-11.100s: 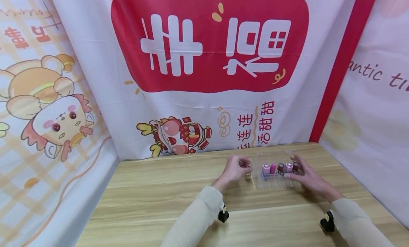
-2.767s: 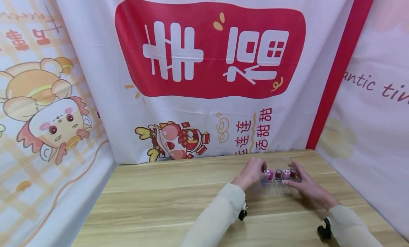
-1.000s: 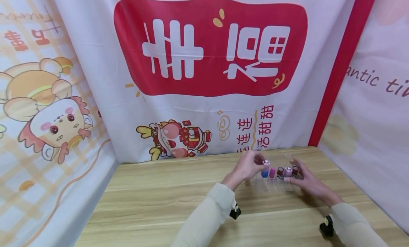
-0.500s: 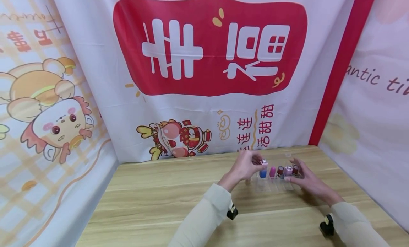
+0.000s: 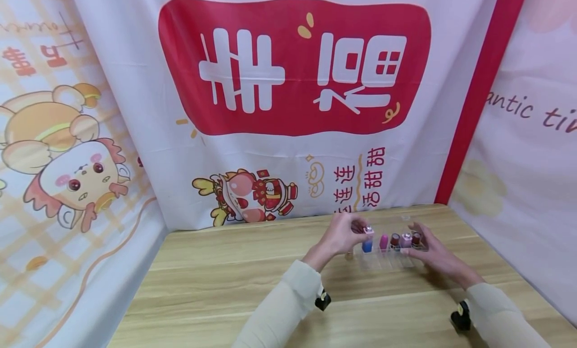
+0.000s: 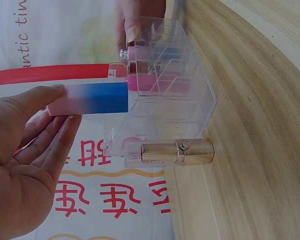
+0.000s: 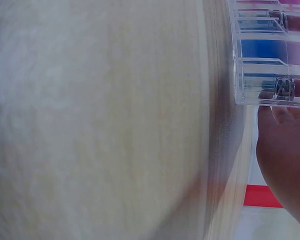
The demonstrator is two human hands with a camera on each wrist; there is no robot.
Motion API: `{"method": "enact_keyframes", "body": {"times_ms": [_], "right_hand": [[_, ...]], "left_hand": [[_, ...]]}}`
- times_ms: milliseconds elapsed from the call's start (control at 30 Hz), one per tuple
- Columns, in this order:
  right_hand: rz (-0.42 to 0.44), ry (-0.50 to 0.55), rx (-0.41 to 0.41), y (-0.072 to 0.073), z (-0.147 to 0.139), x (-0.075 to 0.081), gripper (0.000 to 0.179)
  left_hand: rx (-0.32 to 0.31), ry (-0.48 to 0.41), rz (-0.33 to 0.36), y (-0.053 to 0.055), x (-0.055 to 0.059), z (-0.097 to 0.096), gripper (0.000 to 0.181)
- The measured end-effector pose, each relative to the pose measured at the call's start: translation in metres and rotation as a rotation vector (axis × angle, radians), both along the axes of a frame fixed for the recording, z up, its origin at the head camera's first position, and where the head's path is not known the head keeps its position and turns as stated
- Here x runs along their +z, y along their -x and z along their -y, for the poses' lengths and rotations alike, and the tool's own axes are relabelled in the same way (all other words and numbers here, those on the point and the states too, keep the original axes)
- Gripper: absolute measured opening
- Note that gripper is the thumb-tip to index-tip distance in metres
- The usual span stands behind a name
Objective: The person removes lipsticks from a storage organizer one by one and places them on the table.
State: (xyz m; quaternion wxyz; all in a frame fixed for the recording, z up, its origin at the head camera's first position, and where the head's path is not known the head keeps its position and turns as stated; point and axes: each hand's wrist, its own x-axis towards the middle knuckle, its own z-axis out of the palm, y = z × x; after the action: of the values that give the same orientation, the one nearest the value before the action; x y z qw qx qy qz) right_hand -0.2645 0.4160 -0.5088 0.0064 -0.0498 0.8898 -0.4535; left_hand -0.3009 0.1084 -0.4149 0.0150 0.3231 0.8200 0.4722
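Note:
My left hand (image 5: 335, 238) pinches a square lipstick tube (image 6: 95, 97), pink fading to blue, between thumb and fingers. The tube is raised level with the upper part of a clear plastic lipstick organizer (image 5: 378, 262), near its left end. At the opposite end, my right hand (image 5: 435, 253) grips the organizer with thumb in front and fingers behind. In its slots stand a bright pink lipstick (image 5: 383, 242), a brown-capped one (image 5: 395, 240), a lilac tube (image 5: 406, 240) and another brown-capped one (image 5: 416, 239). A gold lipstick (image 6: 195, 151) with a clear cap stands upright just left of the organizer.
The wooden table (image 5: 216, 288) meets a printed cloth backdrop (image 5: 306, 178) close behind the organizer. Cloth walls also rise at the left and right sides. A black device (image 5: 323, 300) sits at the left cuff, and a second black device (image 5: 461, 317) at the right.
Earlier, my left hand was at the gold lipstick, with the pink-and-blue tube in its slot. It then lifted that tube and has shifted it slightly left. My right hand stays on the organizer.

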Motion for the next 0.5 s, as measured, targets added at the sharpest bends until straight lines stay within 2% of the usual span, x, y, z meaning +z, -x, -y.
{"method": "enact_keyframes", "body": {"times_ms": [300, 500], "right_hand": [[-0.014, 0.008, 0.009, 0.0006, -0.0012, -0.0019, 0.102], [-0.016, 0.002, 0.013, -0.0008, -0.0008, -0.0010, 0.104]], "left_hand": [[-0.012, 0.016, -0.006, -0.0016, -0.0015, 0.0032, 0.020], [-0.020, 0.007, 0.000, -0.0034, -0.0041, 0.0051, 0.015]]}}
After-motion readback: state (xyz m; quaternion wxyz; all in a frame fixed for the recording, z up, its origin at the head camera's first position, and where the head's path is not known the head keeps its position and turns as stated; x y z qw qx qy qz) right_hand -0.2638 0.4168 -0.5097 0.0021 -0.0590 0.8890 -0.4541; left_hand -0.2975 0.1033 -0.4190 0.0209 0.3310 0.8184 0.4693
